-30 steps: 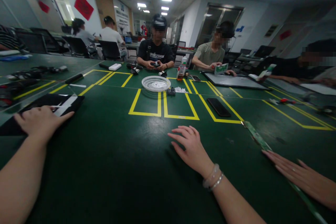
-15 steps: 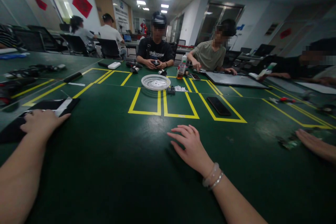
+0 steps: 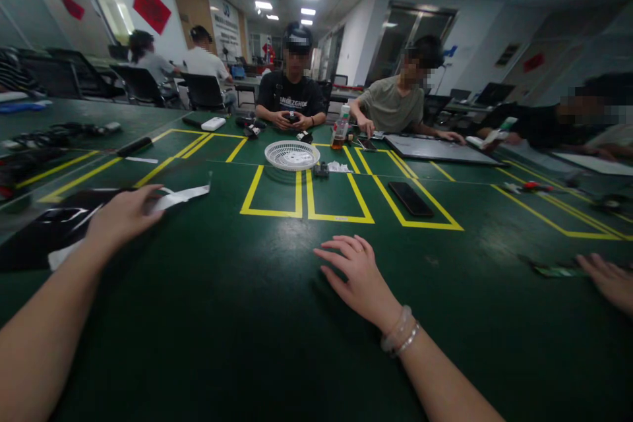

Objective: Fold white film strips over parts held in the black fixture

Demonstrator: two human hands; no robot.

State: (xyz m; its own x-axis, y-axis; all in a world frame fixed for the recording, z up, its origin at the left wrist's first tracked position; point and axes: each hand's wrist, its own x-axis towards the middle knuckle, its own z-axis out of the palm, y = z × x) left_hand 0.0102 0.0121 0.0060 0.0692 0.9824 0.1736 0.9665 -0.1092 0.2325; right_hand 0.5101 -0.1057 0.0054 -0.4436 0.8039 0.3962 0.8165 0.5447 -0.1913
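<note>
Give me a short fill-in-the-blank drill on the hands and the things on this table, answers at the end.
1. The left hand holds a strip that is ____ in colour.
2. The right hand has bracelets around its ____.
3. The dark phone lies inside lines of ____ tape.
4. In the picture, the round slotted basket is to the ____ of the bottle.

Missing words: white; wrist; yellow; left.

One head-worn view, forward and down past near hands [image 3: 357, 278] across green table [image 3: 267, 323].
</note>
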